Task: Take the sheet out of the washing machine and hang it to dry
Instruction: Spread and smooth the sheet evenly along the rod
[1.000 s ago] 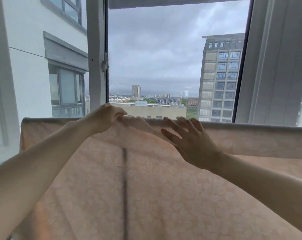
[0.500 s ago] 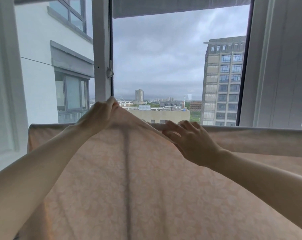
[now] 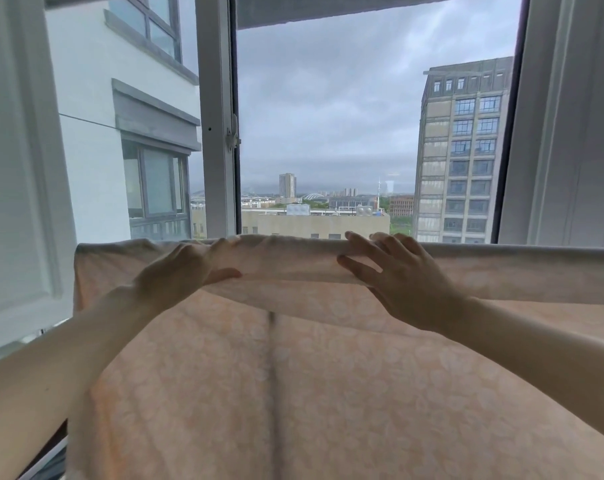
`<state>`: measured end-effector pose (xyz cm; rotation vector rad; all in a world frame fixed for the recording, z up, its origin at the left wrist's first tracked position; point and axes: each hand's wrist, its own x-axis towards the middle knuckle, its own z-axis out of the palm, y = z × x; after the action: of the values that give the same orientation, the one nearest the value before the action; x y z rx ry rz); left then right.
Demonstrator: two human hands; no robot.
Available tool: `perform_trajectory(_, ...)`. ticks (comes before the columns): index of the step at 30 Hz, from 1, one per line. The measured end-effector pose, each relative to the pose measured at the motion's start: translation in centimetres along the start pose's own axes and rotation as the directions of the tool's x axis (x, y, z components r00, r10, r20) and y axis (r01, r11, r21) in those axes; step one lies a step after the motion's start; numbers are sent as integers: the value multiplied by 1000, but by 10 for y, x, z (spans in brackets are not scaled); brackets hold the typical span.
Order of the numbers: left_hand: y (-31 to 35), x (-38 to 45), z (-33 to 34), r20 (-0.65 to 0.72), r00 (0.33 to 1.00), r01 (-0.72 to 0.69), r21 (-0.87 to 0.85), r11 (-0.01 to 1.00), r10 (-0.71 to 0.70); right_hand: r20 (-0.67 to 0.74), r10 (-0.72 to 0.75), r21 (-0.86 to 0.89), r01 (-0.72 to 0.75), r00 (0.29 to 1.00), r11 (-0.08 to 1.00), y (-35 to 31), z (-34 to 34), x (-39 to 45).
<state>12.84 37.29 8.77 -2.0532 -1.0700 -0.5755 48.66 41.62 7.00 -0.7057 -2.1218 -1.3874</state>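
A pale peach sheet (image 3: 293,393) with a faint round pattern hangs over a hidden horizontal rail in front of the window. It fills the lower half of the view. Its top layer is folded over the rail into a band. My left hand (image 3: 179,275) grips that band, thumb under the fold and fingers over the top. My right hand (image 3: 401,282) rests on the band further right, fingers spread and nearly straight along the top edge. A dark vertical line shows through the cloth at the middle.
An open window lies just behind the sheet, with a white frame post (image 3: 217,116) at centre left and a white wall (image 3: 570,116) on the right. A white panel (image 3: 16,168) stands at the left. Buildings and grey sky lie beyond.
My left hand had lifted the sheet's top edge into a peak; it now has come down and the fold lies flat over the rail. My right hand shifted onto the fold.
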Motion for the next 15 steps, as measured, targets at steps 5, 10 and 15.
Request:
perform_trajectory(5, -2, 13, 11, -93, 959, 255, -118, 960, -267, 44, 29, 34, -30, 999, 999, -2, -2, 2)
perform_trajectory(10, 1, 32, 6, -67, 947, 314, -4, 950, -313, 84, 41, 28, -43, 996, 999, 0, -4, 0)
perform_trajectory(15, -5, 15, 9, -201, 924, 344, 55, 938, -327, 64, -5, 1, 5, 998, 1000, 5, -7, -9)
